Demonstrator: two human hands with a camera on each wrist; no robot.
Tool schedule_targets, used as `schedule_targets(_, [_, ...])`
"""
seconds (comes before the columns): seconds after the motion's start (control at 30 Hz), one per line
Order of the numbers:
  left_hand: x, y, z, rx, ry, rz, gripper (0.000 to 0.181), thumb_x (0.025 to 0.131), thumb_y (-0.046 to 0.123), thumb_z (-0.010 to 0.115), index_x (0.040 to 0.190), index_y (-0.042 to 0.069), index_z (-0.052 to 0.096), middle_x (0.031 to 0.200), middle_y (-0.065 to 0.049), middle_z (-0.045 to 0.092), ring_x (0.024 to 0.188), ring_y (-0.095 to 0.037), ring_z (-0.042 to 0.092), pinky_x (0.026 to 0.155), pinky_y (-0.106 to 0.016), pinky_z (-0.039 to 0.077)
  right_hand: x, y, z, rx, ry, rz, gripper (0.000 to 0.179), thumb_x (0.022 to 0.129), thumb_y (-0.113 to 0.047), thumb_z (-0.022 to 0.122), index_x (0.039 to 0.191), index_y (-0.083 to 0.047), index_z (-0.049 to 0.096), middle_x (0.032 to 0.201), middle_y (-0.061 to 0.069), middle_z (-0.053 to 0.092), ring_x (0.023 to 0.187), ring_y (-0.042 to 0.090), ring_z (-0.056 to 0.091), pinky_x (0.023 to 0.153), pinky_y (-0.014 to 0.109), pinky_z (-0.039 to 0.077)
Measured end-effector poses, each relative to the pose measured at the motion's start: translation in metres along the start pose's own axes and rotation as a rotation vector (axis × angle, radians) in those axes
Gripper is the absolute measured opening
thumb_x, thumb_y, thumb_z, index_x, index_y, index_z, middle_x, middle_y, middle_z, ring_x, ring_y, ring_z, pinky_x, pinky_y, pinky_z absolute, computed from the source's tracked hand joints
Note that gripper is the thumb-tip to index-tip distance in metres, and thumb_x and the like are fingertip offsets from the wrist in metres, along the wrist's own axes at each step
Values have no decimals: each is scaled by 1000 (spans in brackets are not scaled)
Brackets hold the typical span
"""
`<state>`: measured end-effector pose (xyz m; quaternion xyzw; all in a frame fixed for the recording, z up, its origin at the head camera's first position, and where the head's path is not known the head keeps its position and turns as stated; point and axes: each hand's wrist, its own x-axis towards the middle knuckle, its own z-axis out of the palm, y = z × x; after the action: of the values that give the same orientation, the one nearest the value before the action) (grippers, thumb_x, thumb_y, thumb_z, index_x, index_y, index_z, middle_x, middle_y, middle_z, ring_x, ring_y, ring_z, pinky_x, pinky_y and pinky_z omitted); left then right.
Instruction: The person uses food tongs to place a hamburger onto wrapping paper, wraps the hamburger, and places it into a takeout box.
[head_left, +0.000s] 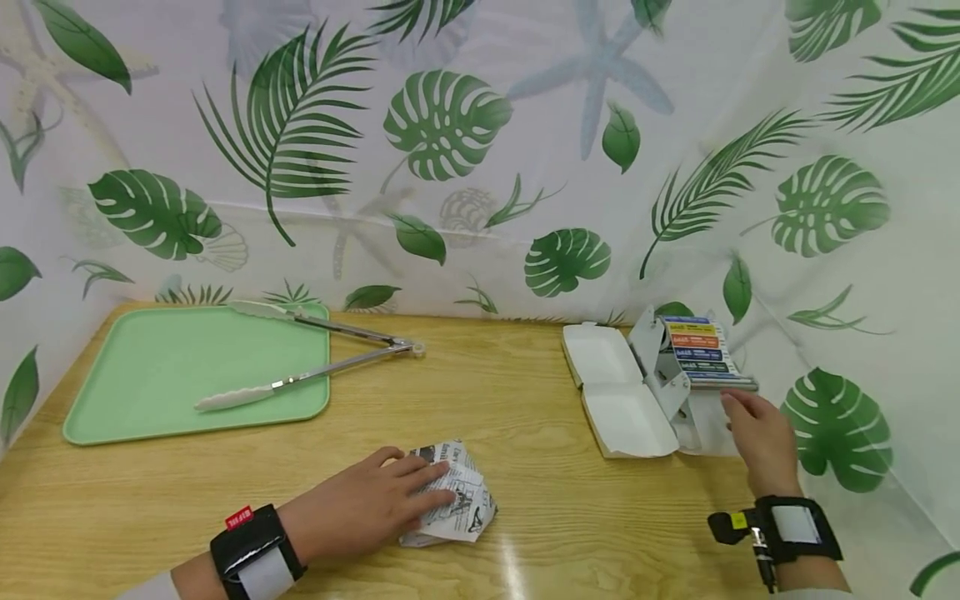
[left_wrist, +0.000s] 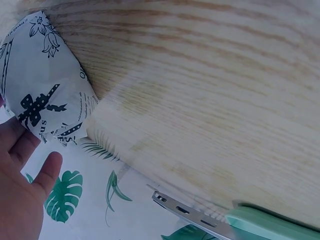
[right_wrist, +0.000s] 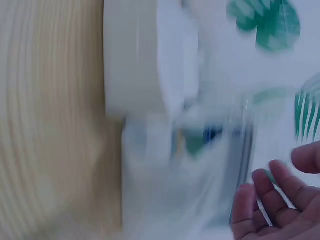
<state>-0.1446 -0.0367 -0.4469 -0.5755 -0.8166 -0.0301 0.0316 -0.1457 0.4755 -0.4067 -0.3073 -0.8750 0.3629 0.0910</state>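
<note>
On the wooden table lies a parcel wrapped in newsprint-patterned paper (head_left: 459, 500), with black print and a ribbon-bow motif on it. My left hand (head_left: 367, 504) rests over its left side, fingers extended across the paper; in the left wrist view the thumb stands away from the wrapper (left_wrist: 47, 75). At the right, my right hand (head_left: 761, 437) is beside the front bar of a metal label dispenser (head_left: 697, 350) with several coloured labels in a row. The right wrist view is blurred; there the fingers (right_wrist: 272, 200) are loosely bent and the thumb is apart from them.
An open white clamshell box (head_left: 626, 421) stands against the dispenser's left side. At the back left, a green tray (head_left: 150, 367) bears spread tongs (head_left: 337, 362) whose hinge end reaches over the tray's right edge. A leaf-patterned sheet (head_left: 480, 208) hangs behind the table.
</note>
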Motion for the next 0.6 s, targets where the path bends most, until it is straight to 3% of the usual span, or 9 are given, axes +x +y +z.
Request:
schedule_targets(0.1, [0, -1, -1, -5, -7, 0, 48, 107, 36, 52, 152, 25, 45, 158, -3, 43, 139, -18, 46, 109, -43, 43, 21, 26, -22, -41, -39, 83, 65, 107, -44, 36, 153, 2, 39, 151, 30, 42, 128, 47, 48, 94, 56, 46])
schedule_targets(0.23, [0, -1, 0, -5, -18, -4, 48, 107, 36, 52, 153, 26, 44, 159, -2, 42, 140, -17, 45, 109, -43, 43, 35, 45, -32, -55, -138, 139, 74, 106, -49, 34, 156, 5, 29, 158, 34, 28, 140, 54, 31, 108, 66, 34])
schedule_targets(0.33, [1, -2, 0, -4, -22, -3, 48, 107, 36, 51, 153, 26, 44, 159, -2, 41, 140, -17, 45, 109, -43, 43, 44, 50, -32, -1, -188, 174, 78, 105, -53, 33, 159, 2, 22, 161, 32, 21, 145, 54, 22, 113, 67, 26])
schedule_targets(0.47, [2, -2, -1, -10, -28, 3, 48, 107, 35, 52, 153, 26, 44, 159, -2, 42, 140, -17, 46, 109, -42, 43, 56, 56, -28, 88, -198, 211, 77, 106, -51, 34, 160, 1, 17, 163, 30, 19, 148, 50, 22, 117, 63, 24])
schedule_targets(0.6, [2, -1, -3, -18, -36, 2, 49, 106, 35, 53, 154, 26, 44, 159, -2, 41, 140, -18, 45, 109, -42, 43, 65, 60, -27, 78, -210, 256, 80, 105, -53, 33, 160, 1, 15, 162, 31, 18, 148, 50, 21, 117, 64, 23])
